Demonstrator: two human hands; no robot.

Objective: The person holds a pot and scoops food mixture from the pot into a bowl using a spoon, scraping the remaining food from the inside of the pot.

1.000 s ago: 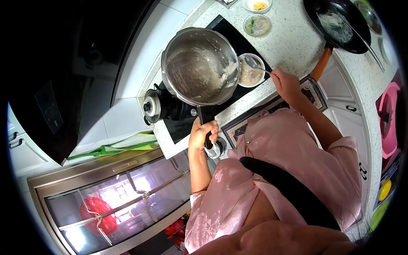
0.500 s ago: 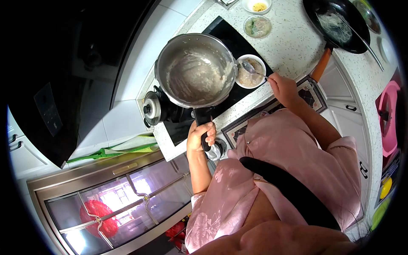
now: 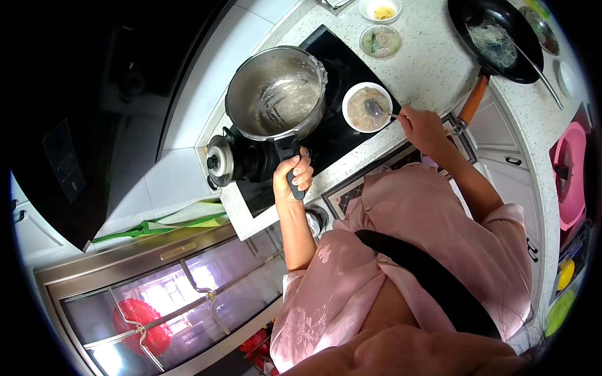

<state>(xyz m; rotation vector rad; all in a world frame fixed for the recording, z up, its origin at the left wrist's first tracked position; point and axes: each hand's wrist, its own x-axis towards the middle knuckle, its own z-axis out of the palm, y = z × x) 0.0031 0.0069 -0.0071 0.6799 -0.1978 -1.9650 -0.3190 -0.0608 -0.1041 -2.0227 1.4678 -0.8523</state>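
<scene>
A: Nearest stuff first, go.
B: Pink satiny shirt (image 3: pixel 420 207), wide black strap (image 3: pixel 433 282) across it.
A: Left grip (image 3: pixel 293 178)?
B: Fingers wrapped round the black handle (image 3: pixel 286 148) of a big round silver metal pot (image 3: pixel 248 94).
A: Right grip (image 3: pixel 423 128)?
B: Narrow, pinching the stem end of a shiny metal spoon (image 3: pixel 374 108). Spoon's head is inside a small round white bowl (image 3: pixel 346 111), at the pale porridge-like food (image 3: pixel 361 115).
A: Where's the pot?
B: Over the black glass cooktop (image 3: pixel 335 147), mouth up, wet pale residue smeared inside. Can't tell if its base touches the glass. Bowl's on the cooktop's edge side, apart from the pot, dark glass showing between.
A: Beside the pot?
B: Small black pot with a round, pale-rimmed lid (image 3: pixel 221 156), near the left grip's side of the cooktop.
A: Farther out?
B: Speckled white stone desk (image 3: pixel 426 72). On it, a round clear dish (image 3: pixel 362 45) with something greenish inside, and just behind that a white bowl with yellow bits (image 3: pixel 366 10).
A: Right-hand side?
B: Black wok (image 3: pixel 461 28), orange-brown handle (image 3: pixel 474 99), translucent noodle-like strands (image 3: pixel 489 47) inside, long metal utensil (image 3: pixel 547 84) leaning across its rim.
</scene>
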